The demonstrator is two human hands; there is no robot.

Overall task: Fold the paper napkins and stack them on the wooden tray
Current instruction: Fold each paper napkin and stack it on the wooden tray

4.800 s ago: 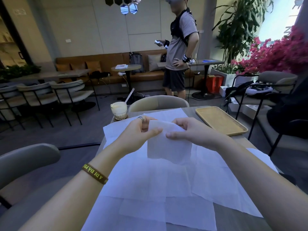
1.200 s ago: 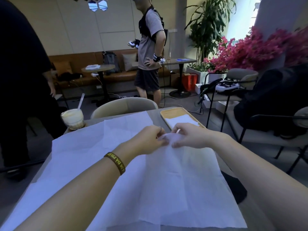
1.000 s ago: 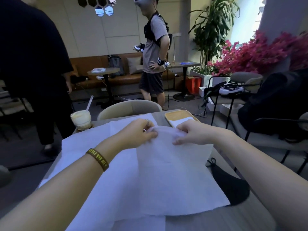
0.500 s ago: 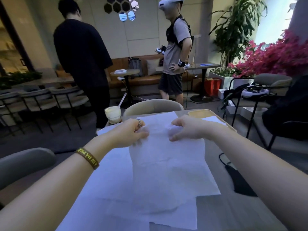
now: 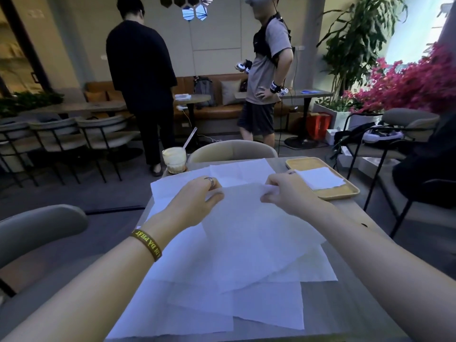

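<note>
Big grey table (image 5: 345, 304) takes up most of the view, and a good chunk of it is buried under a messy spread of unfolded paper napkins (image 5: 197, 304), overlapping each other at odd angles. On top of that pile there's one open napkin (image 5: 246, 230), lifted at its far edge with the near part draping down onto the others. A beige chair back (image 5: 232, 150) sits just past the table's far edge. The wooden tray (image 5: 306, 164) is on the far right corner of the table, well apart from the pile, with one folded napkin (image 5: 319, 177) lying flat in it toward the near end. Both hands are on the open napkin's far edge, set apart from each other: the left hand (image 5: 195, 201) has its fingers curled in and pinches the left part of that edge against the thumb, and the right hand (image 5: 286, 193) does the same on the right part, fingers bunched tight on the paper. Off at the far left corner there's a glass of creamy iced drink (image 5: 174, 160) with a straw (image 5: 190, 138) leaning out of it, right beside the napkin spread. There's a dark wristband with yellow lettering (image 5: 146, 244) on the left wrist and a silver ring (image 5: 211, 180) on a left finger.
</note>
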